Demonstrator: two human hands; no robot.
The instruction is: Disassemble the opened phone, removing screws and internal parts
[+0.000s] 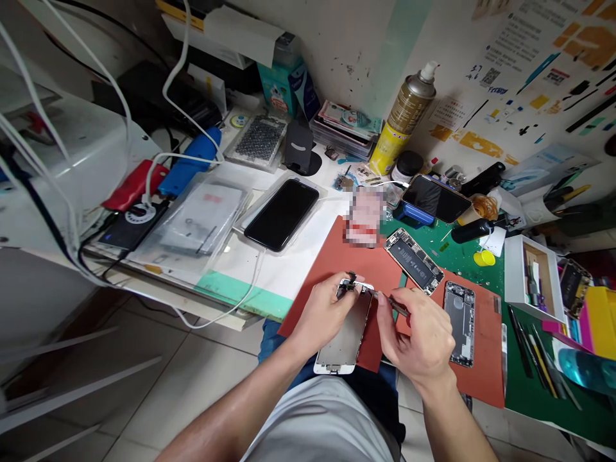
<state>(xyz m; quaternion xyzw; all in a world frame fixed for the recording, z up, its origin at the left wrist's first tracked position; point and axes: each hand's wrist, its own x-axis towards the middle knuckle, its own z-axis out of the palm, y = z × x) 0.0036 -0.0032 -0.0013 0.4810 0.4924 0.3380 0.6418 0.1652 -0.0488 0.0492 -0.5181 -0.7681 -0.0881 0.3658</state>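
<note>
While held at the top end by the bare left hand [323,309], find the white-framed, grey-backed phone screen panel [341,340] at the near edge of the reddish-brown mat [332,250], above the lap. Note left fingers narrowed on the panel beside a small black component [347,289]. Note fingers of the bare right hand [418,330] pinched around a slim dark tool [400,308], near the panel's top. See slim implements [532,282] inside the white, rectangular, open-topped box [514,279]. Find dark-handled tools [572,208] in the white upright holder [536,208]. Treat contents of the small, round, black jar [408,165] as hidden.
</note>
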